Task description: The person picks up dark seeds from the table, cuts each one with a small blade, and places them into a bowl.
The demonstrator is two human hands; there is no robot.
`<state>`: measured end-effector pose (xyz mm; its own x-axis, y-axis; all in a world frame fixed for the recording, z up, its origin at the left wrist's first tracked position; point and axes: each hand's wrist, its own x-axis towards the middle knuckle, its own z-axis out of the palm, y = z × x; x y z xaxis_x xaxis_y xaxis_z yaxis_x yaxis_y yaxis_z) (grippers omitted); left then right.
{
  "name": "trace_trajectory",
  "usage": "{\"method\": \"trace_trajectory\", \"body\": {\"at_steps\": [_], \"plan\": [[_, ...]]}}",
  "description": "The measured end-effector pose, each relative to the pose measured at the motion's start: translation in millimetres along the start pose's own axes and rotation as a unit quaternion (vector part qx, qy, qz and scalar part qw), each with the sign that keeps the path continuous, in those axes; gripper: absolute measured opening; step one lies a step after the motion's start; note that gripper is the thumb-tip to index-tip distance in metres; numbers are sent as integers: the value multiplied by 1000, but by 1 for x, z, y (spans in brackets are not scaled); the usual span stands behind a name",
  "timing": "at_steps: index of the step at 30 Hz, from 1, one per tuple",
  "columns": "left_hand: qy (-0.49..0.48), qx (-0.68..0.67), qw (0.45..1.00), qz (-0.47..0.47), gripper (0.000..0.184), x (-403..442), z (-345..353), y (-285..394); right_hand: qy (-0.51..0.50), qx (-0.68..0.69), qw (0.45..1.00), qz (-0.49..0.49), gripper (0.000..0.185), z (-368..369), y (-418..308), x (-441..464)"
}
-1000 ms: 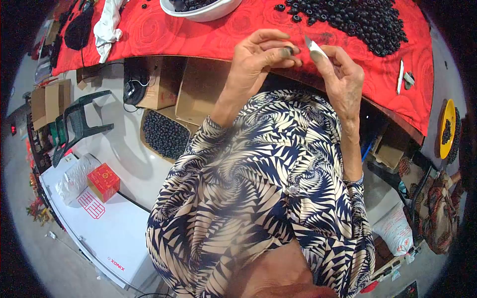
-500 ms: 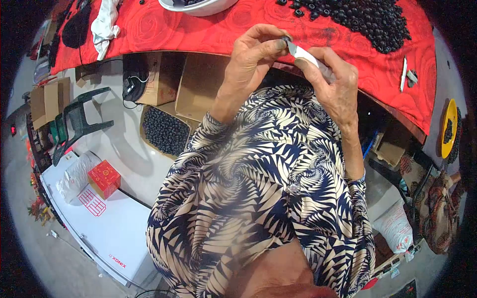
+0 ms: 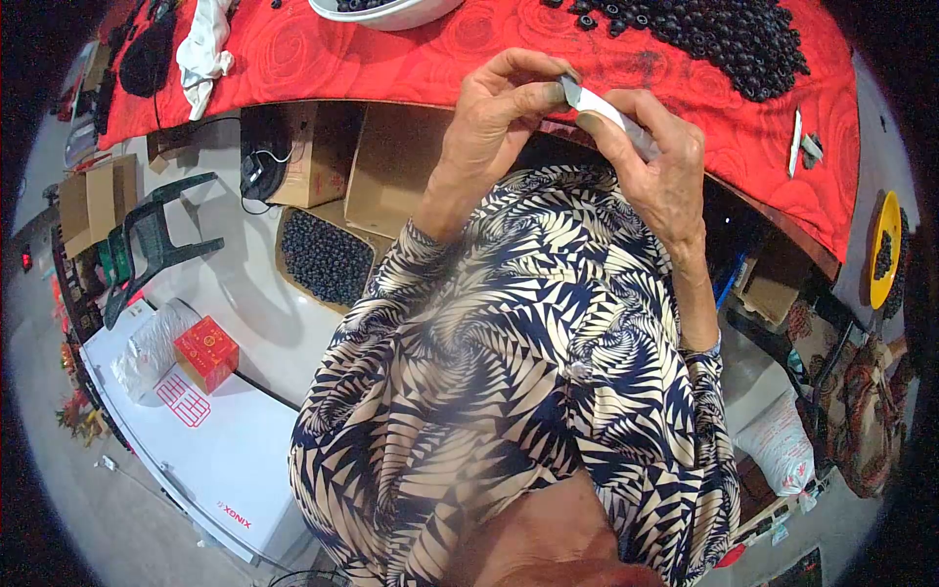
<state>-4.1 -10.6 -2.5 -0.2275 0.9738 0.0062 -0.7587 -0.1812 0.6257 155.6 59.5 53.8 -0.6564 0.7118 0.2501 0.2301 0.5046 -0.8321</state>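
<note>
While the left hand (image 3: 491,122) pinches, the right hand (image 3: 657,161) angles a blade (image 3: 574,95) leftward.

Right hand (image 3: 657,164) — 1 white-handled blade (image 3: 597,105)

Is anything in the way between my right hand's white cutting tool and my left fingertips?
Nothing visible. The gray tip of the white tool in your right hand is right at the pinched fingertips of your left hand. What they pinch is mostly hidden.
</note>
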Motion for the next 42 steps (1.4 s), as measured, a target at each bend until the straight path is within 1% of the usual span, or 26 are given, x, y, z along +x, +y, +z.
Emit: {"method": "trace_trajectory", "body": {"at_steps": [4, 10, 13, 16, 28, 33, 36, 39, 42], "plan": [[2, -12, 1000, -15, 19, -1, 2, 2, 0, 2, 1000, -6, 17, 0, 2, 0], [16, 10, 1000, -15, 20, -1, 1, 2, -4, 4, 1000, -1, 17, 0, 2, 0], [8, 12, 1000, 1, 20, 1, -2, 0, -3, 8, 1000, -2, 17, 1, 2, 0], [0, -16, 1000, -10, 20, -1, 0, 2, -3, 9, 1000, -1, 17, 1, 2, 1], [-11, -19, 1000, 6, 20, 0, -4, -2, -24, 7, 999, 21, 19, -2, 2, 1], [-22, 0, 1000, 3, 17, 1, -7, -2, -35, 22, 999, 33, 18, -2, 2, 1], [-31, 20, 999, -3, 15, 2, -5, 2, -37, 12, 999, 21, 19, -2, 3, 2], [-34, 23, 999, -14, 15, 2, -5, 4, -15, 17, 999, 37, 19, -2, 3, 2], [-26, 15, 1000, -5, 16, 5, -8, 1, -16, -2, 1000, 12, 19, -3, 2, 1]]}}
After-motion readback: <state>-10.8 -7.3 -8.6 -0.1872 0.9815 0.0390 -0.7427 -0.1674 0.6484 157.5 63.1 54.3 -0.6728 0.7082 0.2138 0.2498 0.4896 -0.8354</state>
